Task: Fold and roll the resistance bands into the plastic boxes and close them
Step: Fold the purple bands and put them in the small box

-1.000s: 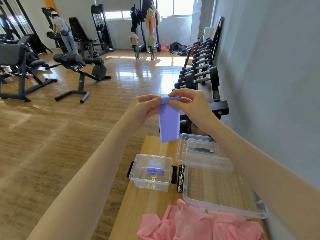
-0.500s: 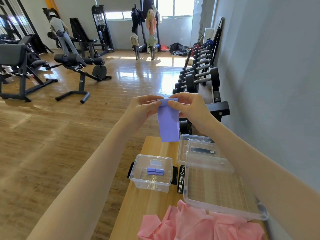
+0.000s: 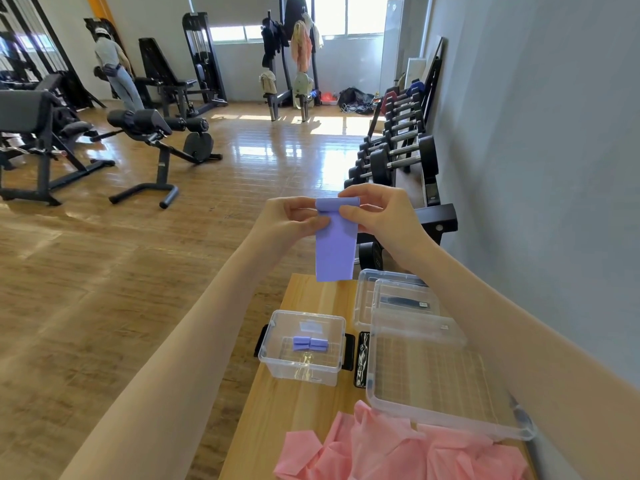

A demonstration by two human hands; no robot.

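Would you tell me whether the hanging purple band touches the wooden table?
Apart. The head view shows the purple band held up by both hands, hanging in the air above the wooden table.

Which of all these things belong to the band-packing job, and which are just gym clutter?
Job: purple band pinched by left hand and right hand; small box with rolled bands; big box; pink bands.
Clutter: dumbbells; bench; hanging clothes.

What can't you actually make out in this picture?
Head view only:
- Pink bands: cut off by the bottom edge, so their count is unclear.
- Dark item in the far clear box: too small to identify.
- Purple band: its rolled top is partly covered by both hands' fingers.
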